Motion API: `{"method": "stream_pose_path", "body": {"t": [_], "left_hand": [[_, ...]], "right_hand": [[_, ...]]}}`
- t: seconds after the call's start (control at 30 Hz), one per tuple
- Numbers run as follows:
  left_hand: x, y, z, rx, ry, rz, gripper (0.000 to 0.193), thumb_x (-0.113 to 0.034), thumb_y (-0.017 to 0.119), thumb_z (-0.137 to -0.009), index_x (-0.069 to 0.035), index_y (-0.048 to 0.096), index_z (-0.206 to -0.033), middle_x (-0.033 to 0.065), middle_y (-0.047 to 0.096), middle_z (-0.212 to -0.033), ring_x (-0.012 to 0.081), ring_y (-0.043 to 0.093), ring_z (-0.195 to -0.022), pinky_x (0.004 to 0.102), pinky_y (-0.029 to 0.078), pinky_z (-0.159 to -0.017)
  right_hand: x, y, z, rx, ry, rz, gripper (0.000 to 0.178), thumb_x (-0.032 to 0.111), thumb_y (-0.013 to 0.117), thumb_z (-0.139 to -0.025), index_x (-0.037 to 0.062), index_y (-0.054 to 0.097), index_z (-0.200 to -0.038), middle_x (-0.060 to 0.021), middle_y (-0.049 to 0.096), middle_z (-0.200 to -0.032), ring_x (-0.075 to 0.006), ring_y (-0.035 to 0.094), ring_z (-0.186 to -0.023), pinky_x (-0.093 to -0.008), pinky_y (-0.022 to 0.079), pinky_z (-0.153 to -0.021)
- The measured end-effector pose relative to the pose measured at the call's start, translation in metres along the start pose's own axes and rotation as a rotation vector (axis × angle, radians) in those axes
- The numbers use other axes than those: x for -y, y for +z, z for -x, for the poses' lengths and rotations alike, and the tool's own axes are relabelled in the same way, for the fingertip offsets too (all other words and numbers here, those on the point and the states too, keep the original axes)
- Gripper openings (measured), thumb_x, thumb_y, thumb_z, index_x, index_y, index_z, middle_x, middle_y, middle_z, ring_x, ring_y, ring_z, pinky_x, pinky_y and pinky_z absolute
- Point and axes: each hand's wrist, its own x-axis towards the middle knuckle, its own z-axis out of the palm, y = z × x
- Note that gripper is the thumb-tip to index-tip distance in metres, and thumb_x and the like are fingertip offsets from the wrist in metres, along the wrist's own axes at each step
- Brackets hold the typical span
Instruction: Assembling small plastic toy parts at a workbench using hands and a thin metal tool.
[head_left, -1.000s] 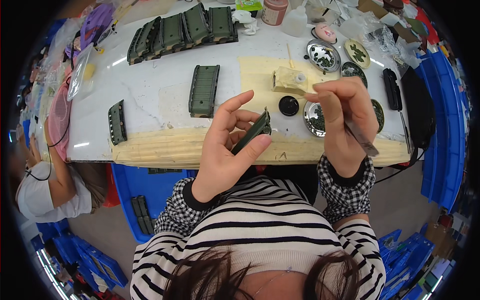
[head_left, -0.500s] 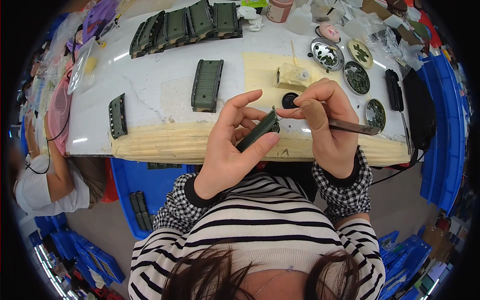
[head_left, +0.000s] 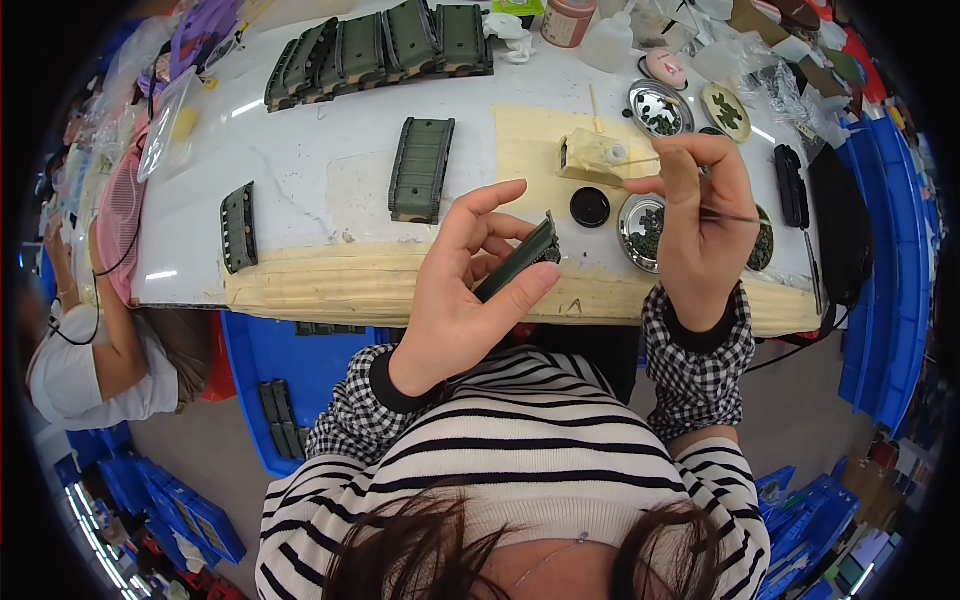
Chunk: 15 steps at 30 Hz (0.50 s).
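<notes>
My left hand (head_left: 470, 290) grips a narrow dark green model part (head_left: 520, 262), raised at an angle above the table's near edge. Pinched in my right hand (head_left: 700, 230) is a thin stick (head_left: 643, 160), its tip at the white neck of a small bottle (head_left: 616, 154) set in a tape-wrapped block (head_left: 585, 158). Metal tweezers (head_left: 735, 217) are also tucked in that hand, mostly covered by the fingers. A round black cap (head_left: 590, 207) lies in front of the block. Beside my right wrist, a round dish (head_left: 622, 238) holds small dark green pieces.
Several green camouflage model hulls (head_left: 385, 45) stand in a row at the back. One hull (head_left: 421, 170) lies mid-table, another (head_left: 239, 228) at left. Small-part dishes (head_left: 658, 108) sit at the right. A blue bin (head_left: 250, 400) is below the edge. A co-worker's arm (head_left: 118, 330) shows at far left.
My right hand has moved away from the green part, rightward and farther back, bringing the stick to the bottle neck. A dish of pieces now shows. My left hand keeps its hold.
</notes>
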Motion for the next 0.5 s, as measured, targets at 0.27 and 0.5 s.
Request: {"method": "stream_pose_path", "body": {"t": [0.27, 0.5], "left_hand": [[0.002, -0.007, 0.000, -0.008, -0.008, 0.113, 0.047, -0.016, 0.062, -0.092, -0.003, 0.041, -0.132, 0.0111, 0.059, -0.107, 0.0125, 0.057, -0.087, 0.0263, 0.049, -0.079], [-0.014, -0.052, 0.009, -0.118, -0.093, 0.645, 0.050, -0.038, 0.029, -0.103, 0.003, 0.043, -0.128, 0.0187, 0.058, -0.117, 0.0230, 0.064, -0.094, 0.0336, 0.054, -0.085]], "right_hand": [[-0.028, -0.005, -0.014, 0.089, -0.225, 0.545, 0.026, -0.009, 0.059, -0.074, -0.0003, 0.062, -0.098, -0.0091, 0.054, -0.081, -0.0207, 0.054, -0.066, -0.0288, 0.044, -0.058], [-0.005, -0.016, -0.005, -0.013, -0.222, 0.493, 0.019, 0.002, 0.061, -0.088, 0.0013, 0.066, -0.106, -0.0053, 0.054, -0.083, -0.0084, 0.049, -0.067, -0.0207, 0.036, -0.054]]}}
